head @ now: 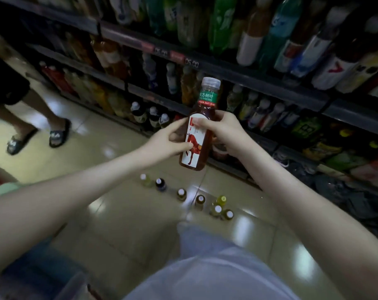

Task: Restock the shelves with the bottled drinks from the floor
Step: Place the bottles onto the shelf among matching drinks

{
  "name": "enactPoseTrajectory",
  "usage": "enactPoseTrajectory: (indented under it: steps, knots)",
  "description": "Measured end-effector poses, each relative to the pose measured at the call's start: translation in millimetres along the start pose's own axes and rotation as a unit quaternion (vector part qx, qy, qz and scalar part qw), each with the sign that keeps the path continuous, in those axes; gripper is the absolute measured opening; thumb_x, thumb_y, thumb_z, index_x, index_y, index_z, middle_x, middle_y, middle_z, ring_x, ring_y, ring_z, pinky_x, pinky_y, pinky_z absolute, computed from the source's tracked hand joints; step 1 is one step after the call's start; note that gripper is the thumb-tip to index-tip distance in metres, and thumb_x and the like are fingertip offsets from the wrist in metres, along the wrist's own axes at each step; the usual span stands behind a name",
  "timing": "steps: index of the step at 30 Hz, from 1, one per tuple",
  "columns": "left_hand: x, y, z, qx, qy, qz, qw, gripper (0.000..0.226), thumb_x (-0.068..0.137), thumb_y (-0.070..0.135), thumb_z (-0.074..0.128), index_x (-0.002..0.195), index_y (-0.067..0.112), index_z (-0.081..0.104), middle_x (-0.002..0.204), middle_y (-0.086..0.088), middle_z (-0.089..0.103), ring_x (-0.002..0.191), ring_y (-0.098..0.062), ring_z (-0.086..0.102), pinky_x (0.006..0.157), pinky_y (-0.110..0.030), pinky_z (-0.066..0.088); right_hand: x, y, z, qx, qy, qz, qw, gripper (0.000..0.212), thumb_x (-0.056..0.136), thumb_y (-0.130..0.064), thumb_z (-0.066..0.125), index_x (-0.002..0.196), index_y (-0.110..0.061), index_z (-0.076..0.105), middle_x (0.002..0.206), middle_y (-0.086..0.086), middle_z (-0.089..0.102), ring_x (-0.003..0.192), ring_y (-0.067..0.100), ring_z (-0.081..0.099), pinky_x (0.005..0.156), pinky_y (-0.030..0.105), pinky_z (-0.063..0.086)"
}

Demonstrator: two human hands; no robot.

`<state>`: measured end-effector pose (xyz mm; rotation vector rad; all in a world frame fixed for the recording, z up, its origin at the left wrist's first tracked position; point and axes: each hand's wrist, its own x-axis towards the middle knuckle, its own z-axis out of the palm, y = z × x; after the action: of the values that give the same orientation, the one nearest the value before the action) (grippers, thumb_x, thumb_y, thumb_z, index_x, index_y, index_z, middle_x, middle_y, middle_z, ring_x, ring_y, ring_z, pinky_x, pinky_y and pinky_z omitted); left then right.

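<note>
Now I hold a red tea bottle (200, 135) with both hands, its cap up and a bit tilted. My left hand (166, 141) grips the label from nine o'clock, thumb on the front, fingers curled behind. My right hand (224, 128) grips it from three o'clock, fingers wrapped over the top of the label. Down at six o'clock, small bottles (200, 200) stand on the shiny floor (123, 213) in a loose row. Up at twelve o'clock, the shelves (227, 71) are full of drinks. Far off at nine o'clock stand someone's feet in sandals (59, 134).
</note>
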<state>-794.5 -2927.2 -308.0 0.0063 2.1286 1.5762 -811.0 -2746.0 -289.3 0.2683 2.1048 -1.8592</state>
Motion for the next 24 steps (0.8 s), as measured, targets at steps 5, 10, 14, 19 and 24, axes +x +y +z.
enactPoseTrajectory:
  steps: [5, 10, 14, 19, 24]
  knots:
    - [57, 23, -59, 0.024, -0.060, 0.040, 0.997, 0.073, 0.086, 0.014, 0.070, 0.146, 0.034, 0.034, 0.116, 0.006, 0.067, 0.101, -0.006, 0.066, 0.082, -0.025, 0.054, 49, -36, 21, -0.003, 0.085, -0.020, 0.996, 0.031, 0.074, -0.036, 0.080, 0.099, -0.025, 0.065, 0.095, -0.002, 0.074, 0.089, 0.015, 0.071, 0.083, 0.039, 0.056]
    - [94, 49, -134, 0.052, -0.070, 0.086, 0.992, 0.070, 0.085, 0.015, 0.071, 0.140, 0.043, 0.037, 0.112, 0.010, 0.067, 0.108, -0.010, 0.063, 0.096, -0.036, 0.051, 90, -90, 63, 0.008, 0.122, -0.052, 0.991, 0.029, 0.075, -0.028, 0.081, 0.098, -0.022, 0.065, 0.095, -0.001, 0.074, 0.084, 0.013, 0.072, 0.078, 0.034, 0.057]
    - [117, 64, -195, 0.061, -0.113, 0.125, 0.984, 0.071, 0.086, 0.013, 0.069, 0.143, 0.038, 0.036, 0.122, 0.006, 0.062, 0.112, -0.006, 0.060, 0.095, -0.029, 0.052, 114, -126, 100, 0.015, 0.175, -0.072, 0.982, 0.034, 0.074, -0.028, 0.081, 0.103, -0.019, 0.067, 0.096, 0.000, 0.074, 0.087, 0.016, 0.072, 0.076, 0.033, 0.057]
    - [133, 99, -270, 0.153, -0.163, 0.210, 0.952, 0.068, 0.088, 0.028, 0.068, 0.142, 0.047, 0.031, 0.116, 0.032, 0.049, 0.104, 0.017, 0.048, 0.081, -0.002, 0.039, 126, -170, 154, 0.068, 0.254, -0.113, 0.958, 0.035, 0.074, -0.026, 0.082, 0.105, -0.020, 0.068, 0.097, -0.002, 0.074, 0.089, 0.014, 0.072, 0.081, 0.036, 0.058]
    - [136, 140, -318, 0.219, -0.173, 0.296, 0.913, 0.077, 0.086, 0.033, 0.069, 0.147, 0.045, 0.022, 0.117, 0.019, 0.059, 0.118, -0.002, 0.053, 0.095, -0.016, 0.042, 122, -216, 196, 0.071, 0.310, -0.182, 0.931, 0.039, 0.074, -0.027, 0.082, 0.109, -0.028, 0.065, 0.103, -0.009, 0.072, 0.093, 0.005, 0.069, 0.084, 0.031, 0.056]
